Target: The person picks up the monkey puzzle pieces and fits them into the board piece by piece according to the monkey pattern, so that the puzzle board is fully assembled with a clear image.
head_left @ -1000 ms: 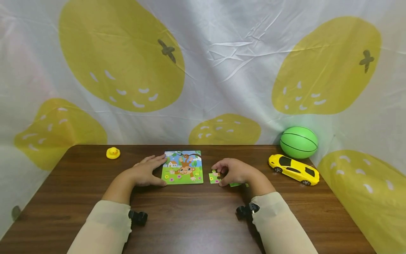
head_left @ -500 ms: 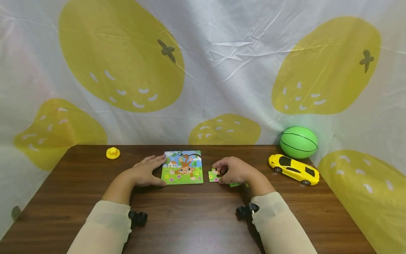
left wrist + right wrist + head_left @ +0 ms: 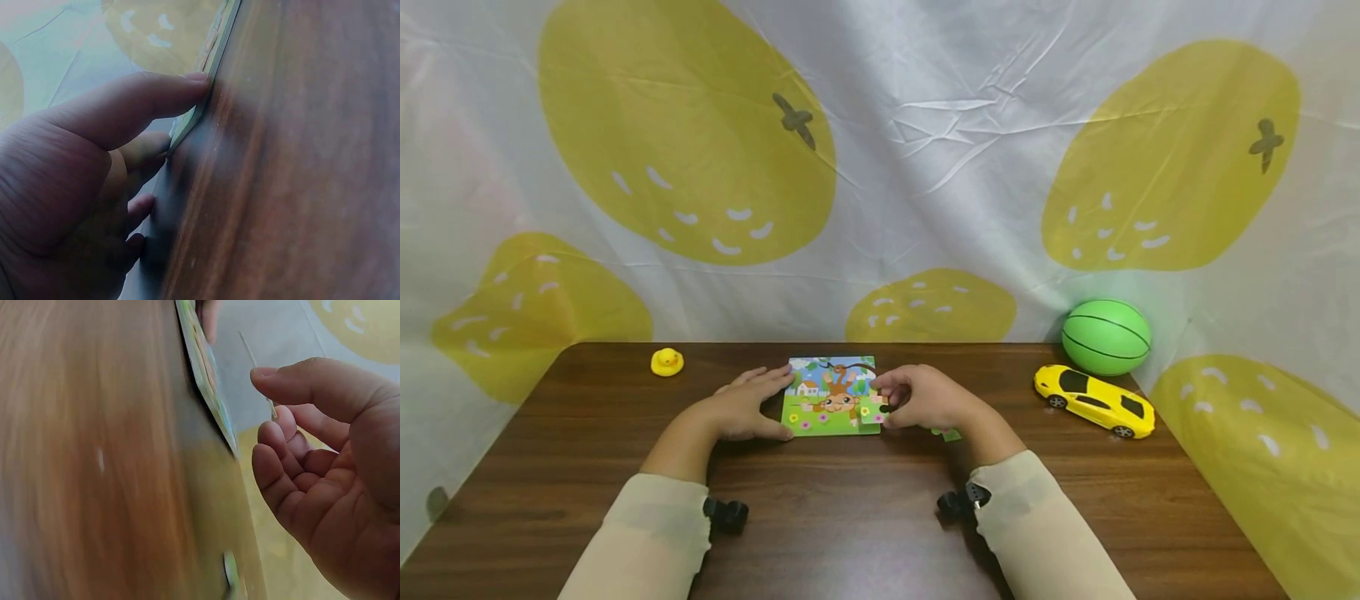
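A square jigsaw puzzle [image 3: 820,417] with a hanging cartoon monkey lies on the brown table. My left hand [image 3: 747,406] rests at its left side, fingers fairly straight, with fingertips at the upper left and the thumb by the lower left corner. In the left wrist view the thumb [image 3: 169,94] touches the board's edge. Between thumb and fingertips my right hand [image 3: 928,402] pinches a puzzle piece [image 3: 872,410] with green and flowers, over the board's lower right part. The right wrist view shows this piece [image 3: 248,350] edge-on, raised above the board.
A loose green puzzle piece [image 3: 951,434] lies under the right wrist. At the right stand a yellow toy car [image 3: 1093,402] and a green ball [image 3: 1107,337]. A yellow rubber duck [image 3: 667,362] sits at the back left. A lemon-print cloth [image 3: 925,217] hangs behind the table [image 3: 842,517].
My right hand has lifted the puzzle piece from beside the board and carried it left, over the board's right edge. More of the loose green piece shows. The left hand stays in place.
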Motion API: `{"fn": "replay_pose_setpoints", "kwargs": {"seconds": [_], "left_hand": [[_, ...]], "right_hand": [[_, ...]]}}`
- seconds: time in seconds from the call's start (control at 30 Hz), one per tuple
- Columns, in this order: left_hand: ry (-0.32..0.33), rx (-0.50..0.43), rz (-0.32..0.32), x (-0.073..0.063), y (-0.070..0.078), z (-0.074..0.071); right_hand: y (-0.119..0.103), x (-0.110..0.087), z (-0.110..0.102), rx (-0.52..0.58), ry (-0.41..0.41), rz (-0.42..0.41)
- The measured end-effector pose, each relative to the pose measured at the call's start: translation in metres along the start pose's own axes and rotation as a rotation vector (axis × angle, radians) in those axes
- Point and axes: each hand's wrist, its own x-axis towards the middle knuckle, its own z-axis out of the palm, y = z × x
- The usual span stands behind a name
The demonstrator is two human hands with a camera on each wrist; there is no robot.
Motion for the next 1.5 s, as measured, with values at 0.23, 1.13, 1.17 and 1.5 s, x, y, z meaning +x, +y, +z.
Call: {"fn": "replay_pose_setpoints", "kwargs": {"seconds": [0.23, 1.13, 1.17, 1.5], "left_hand": [[-0.008, 0.002, 0.002, 0.002, -0.002, 0.001], [-0.004, 0.01, 0.022, -0.001, -0.001, -0.001], [-0.004, 0.01, 0.021, -0.001, -0.001, -0.001], [-0.014, 0.001, 0.017, -0.001, 0.0, -0.002]], "right_hand": [[-0.013, 0.017, 0.018, 0.003, -0.026, -0.041], [-0.047, 0.073, 0.059, -0.111, -0.081, -0.043], [-0.047, 0.074, 0.06, -0.116, -0.081, -0.039], [-0.051, 0.08, 0.063, -0.135, -0.105, 0.034]]}}
